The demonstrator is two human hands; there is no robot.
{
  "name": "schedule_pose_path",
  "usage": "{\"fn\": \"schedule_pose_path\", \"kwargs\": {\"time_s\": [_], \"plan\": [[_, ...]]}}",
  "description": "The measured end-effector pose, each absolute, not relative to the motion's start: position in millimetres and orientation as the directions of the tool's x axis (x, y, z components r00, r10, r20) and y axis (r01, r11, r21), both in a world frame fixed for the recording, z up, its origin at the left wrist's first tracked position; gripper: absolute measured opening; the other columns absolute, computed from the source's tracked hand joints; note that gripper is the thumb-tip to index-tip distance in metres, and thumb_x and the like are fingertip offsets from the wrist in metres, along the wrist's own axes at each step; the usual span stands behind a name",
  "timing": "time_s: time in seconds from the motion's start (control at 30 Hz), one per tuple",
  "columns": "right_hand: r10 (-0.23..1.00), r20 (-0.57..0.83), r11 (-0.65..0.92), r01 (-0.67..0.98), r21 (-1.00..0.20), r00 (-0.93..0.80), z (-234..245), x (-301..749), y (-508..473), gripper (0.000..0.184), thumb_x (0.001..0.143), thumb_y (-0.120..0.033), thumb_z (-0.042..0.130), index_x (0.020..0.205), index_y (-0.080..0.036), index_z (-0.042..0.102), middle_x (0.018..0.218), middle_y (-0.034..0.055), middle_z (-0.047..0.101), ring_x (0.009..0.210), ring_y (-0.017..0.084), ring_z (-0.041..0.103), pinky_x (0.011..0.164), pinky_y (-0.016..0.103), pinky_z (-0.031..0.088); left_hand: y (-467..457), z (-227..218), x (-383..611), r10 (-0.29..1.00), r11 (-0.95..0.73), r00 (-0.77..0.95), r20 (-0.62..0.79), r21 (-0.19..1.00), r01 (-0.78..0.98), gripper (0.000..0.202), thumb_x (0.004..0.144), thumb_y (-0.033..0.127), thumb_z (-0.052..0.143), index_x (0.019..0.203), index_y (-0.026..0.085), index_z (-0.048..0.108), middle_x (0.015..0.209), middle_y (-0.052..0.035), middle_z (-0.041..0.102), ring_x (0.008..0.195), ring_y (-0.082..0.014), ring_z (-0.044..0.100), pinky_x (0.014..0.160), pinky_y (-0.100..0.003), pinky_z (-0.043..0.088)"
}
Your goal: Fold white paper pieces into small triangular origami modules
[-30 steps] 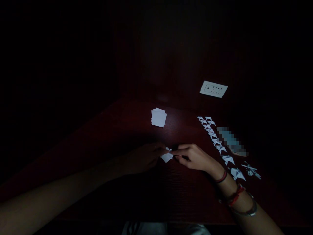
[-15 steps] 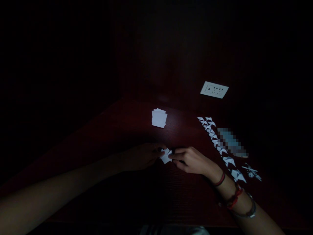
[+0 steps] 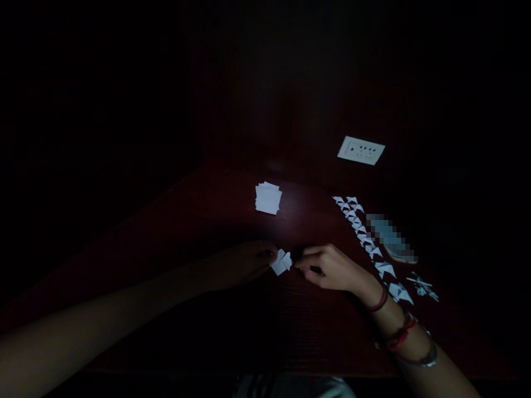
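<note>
A small white folded paper point(image 3: 282, 262) lies low over the dark red table, its flaps creased at the right side. The fingertips of my left hand point(image 3: 253, 261) are closed on its left edge; part of that hand is lost in shadow. Just right of the paper, my right hand point(image 3: 327, 266) has its fingers curled and tips brought together, with a narrow gap to the paper and nothing seen in them. Beyond both hands sits a loose stack of white paper squares point(image 3: 268, 199).
To the right, folded white paper pieces point(image 3: 365, 240) run in a slanting row. Beside them lie a blurred-out bluish object point(image 3: 390, 237) and a small heap of thin white pieces point(image 3: 423, 286). A socket plate point(image 3: 361, 150) is on the back wall. Surroundings are very dark.
My right fingers have come off the folded paper and moved slightly right. My left hand stays at its left edge. The whole view has shifted a little.
</note>
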State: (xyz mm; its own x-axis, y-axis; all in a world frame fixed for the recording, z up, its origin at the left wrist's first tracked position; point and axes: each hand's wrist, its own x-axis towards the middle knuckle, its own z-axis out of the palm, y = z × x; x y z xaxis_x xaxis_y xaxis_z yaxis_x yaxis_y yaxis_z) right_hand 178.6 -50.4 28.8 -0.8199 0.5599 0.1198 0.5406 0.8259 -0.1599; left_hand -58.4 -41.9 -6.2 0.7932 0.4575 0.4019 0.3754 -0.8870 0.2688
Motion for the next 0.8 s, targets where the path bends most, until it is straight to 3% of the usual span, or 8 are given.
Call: {"fn": "schedule_pose_path", "kwargs": {"time_s": [0.1,0.2,0.33,0.43,0.57,0.67,0.8], "plan": [[0.589,0.155,0.807,0.565,-0.172,-0.793,27.7,177.2,-49.3,0.026,0.083,-0.021,0.044,0.105,-0.018,0.057,0.085,0.0032,0.057,0.069,0.010,0.052,0.064,0.022,0.038,-38.0,-3.7,-59.2,0.476,-0.871,0.776,0.414,0.344,0.351,0.025,0.087,0.016,0.041,0.111,0.018,0.048,0.107,-0.0062,0.053,0.094,-0.0132,0.054,0.081,-0.024,0.045],[0.574,0.163,0.818,0.550,-0.169,-0.803,24.5,173.9,-48.7,0.029,0.084,-0.027,0.044,0.111,-0.019,0.054,0.092,0.0041,0.056,0.077,0.012,0.054,0.069,0.022,0.041,-31.7,-1.8,-62.3,0.471,-0.879,0.772,0.427,0.294,0.374,0.026,0.084,0.018,0.049,0.109,0.018,0.050,0.110,-0.0072,0.052,0.098,-0.0156,0.051,0.083,-0.028,0.043],[0.536,0.165,0.844,0.530,-0.083,-0.828,19.7,170.0,-48.2,0.026,0.086,-0.027,0.041,0.105,-0.020,0.057,0.093,0.0043,0.055,0.079,0.012,0.055,0.072,0.024,0.042,-21.2,-7.7,-68.8,0.439,-0.898,0.795,0.418,0.201,0.391,0.021,0.081,0.025,0.054,0.101,0.020,0.056,0.105,-0.0054,0.056,0.101,-0.0186,0.049,0.088,-0.033,0.039],[0.493,0.164,0.865,0.501,0.014,-0.855,18.6,168.2,-47.6,0.025,0.087,-0.024,0.039,0.100,-0.019,0.059,0.088,0.0047,0.057,0.078,0.013,0.054,0.073,0.025,0.042,-17.1,-12.7,-71.1,0.454,-0.887,0.811,0.369,0.270,0.374,0.018,0.083,0.028,0.051,0.098,0.022,0.059,0.100,-0.0029,0.059,0.098,-0.0165,0.051,0.087,-0.030,0.038],[0.462,0.189,0.875,0.480,0.066,-0.867,17.3,166.6,-46.3,0.023,0.087,-0.022,0.039,0.096,-0.018,0.059,0.083,0.0045,0.058,0.077,0.013,0.054,0.073,0.025,0.041,-20.0,-8.4,-69.0,0.550,-0.826,0.788,0.277,0.323,0.462,0.025,0.089,0.032,0.037,0.101,0.023,0.057,0.092,-0.0012,0.060,0.081,-0.0134,0.056,0.072,-0.024,0.041],[0.447,0.218,0.876,0.474,0.087,-0.867,15.3,166.2,-44.8,0.021,0.087,-0.022,0.040,0.095,-0.018,0.059,0.085,0.0051,0.058,0.079,0.013,0.054,0.075,0.026,0.041,-24.5,-0.7,-66.6,0.545,-0.833,0.803,0.242,0.262,0.486,0.030,0.091,0.033,0.031,0.100,0.022,0.057,0.081,-0.0010,0.060,0.074,-0.0136,0.055,0.069,-0.024,0.039],[0.436,0.226,0.874,0.470,0.125,-0.871,14.7,166.1,-43.4,0.021,0.086,-0.024,0.041,0.096,-0.016,0.058,0.084,0.0053,0.058,0.077,0.014,0.053,0.073,0.027,0.041,-29.4,6.4,-65.3,0.405,-0.912,0.870,0.282,0.056,0.406,0.034,0.093,0.028,0.025,0.096,0.019,0.058,0.081,-0.0043,0.061,0.077,-0.0161,0.054,0.074,-0.028,0.037]]}}
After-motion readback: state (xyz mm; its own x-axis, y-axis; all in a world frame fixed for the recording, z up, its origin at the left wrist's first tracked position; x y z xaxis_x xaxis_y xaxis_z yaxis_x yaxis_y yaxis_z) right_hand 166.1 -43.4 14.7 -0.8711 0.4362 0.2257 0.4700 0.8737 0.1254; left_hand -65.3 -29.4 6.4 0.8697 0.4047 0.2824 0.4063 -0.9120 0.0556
